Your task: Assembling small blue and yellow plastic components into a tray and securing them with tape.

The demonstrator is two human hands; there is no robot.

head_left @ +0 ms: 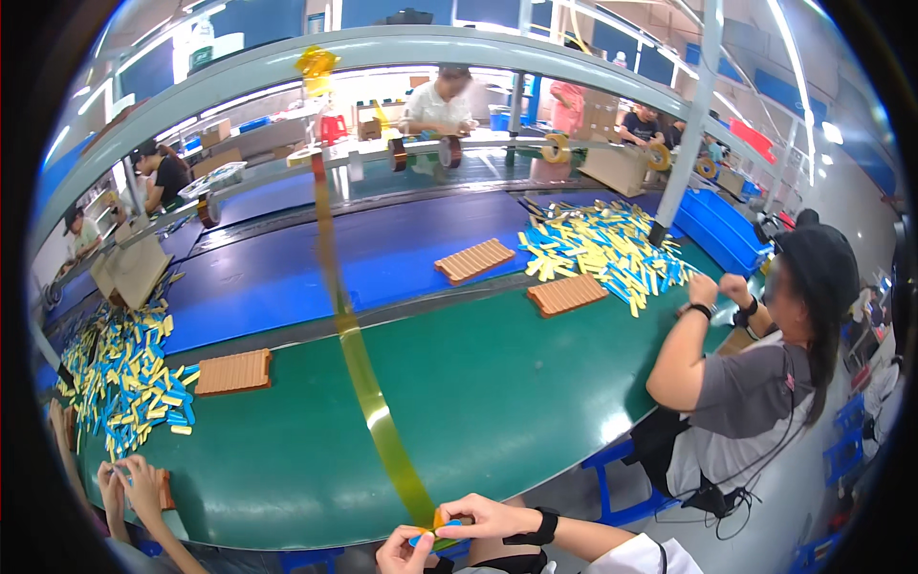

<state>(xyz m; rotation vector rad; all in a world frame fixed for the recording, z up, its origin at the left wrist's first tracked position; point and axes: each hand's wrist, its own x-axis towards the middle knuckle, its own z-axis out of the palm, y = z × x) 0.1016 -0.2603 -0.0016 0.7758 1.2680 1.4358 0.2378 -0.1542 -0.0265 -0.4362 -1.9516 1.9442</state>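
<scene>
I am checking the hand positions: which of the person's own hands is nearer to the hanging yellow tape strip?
Right. The right hand pinches the yellow tape strip at its lower end; the left hand sits just below-left.

A long strip of translucent amber tape point(368, 387) runs taut from high above the bench down to the pinch of the two hands. Its lower end meets a small flat piece point(442, 531), blue with a yellow edge, held between the fingertips, level and just under the tape's end, mostly hidden by the fingers.

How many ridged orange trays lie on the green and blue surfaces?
3 in plain view: one by the left pile, one on the blue belt, one beside the right pile. A fourth may sit under the co-worker's hands.
</scene>
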